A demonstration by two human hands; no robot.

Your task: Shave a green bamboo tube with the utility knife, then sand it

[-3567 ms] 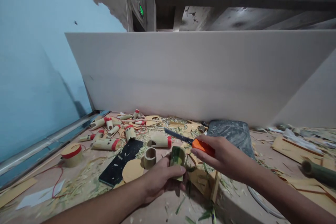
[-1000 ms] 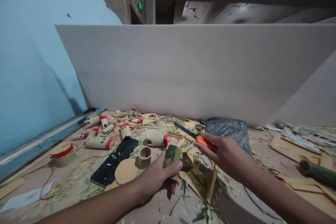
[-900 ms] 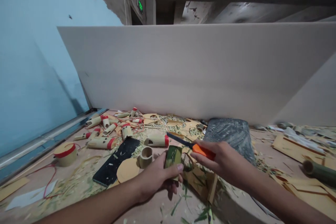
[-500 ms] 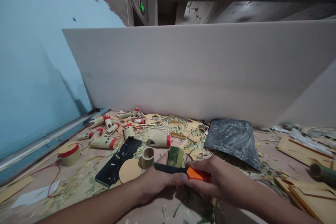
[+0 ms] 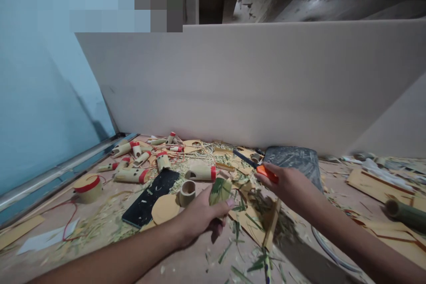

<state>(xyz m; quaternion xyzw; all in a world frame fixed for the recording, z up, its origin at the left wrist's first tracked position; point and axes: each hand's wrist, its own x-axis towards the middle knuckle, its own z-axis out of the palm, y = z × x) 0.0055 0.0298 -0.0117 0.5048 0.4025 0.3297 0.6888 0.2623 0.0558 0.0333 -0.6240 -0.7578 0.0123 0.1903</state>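
My left hand (image 5: 199, 217) is wrapped round a short green bamboo piece (image 5: 220, 191), partly peeled to pale wood at its upper right. Up and to the right, my right hand (image 5: 282, 182) grips the orange handle of a knife (image 5: 246, 159), whose dark blade points up and left, apart from the bamboo. Green shavings (image 5: 238, 226) lie below and between the hands. Left of the bamboo piece stands a small hollow bamboo ring (image 5: 187, 193).
A black phone-like slab (image 5: 151, 197) and a round tan disc (image 5: 165, 208) lie left. Red-banded bamboo pieces (image 5: 131, 175) spread behind. A dark sheet (image 5: 293, 162) lies behind my right hand; a bamboo tube (image 5: 404, 215) is far right. A white panel (image 5: 249, 88) stands across the back.
My right hand and the knife have moved up and right, away from the bamboo piece. The bamboo piece in my left hand has tilted, and more shavings show below.
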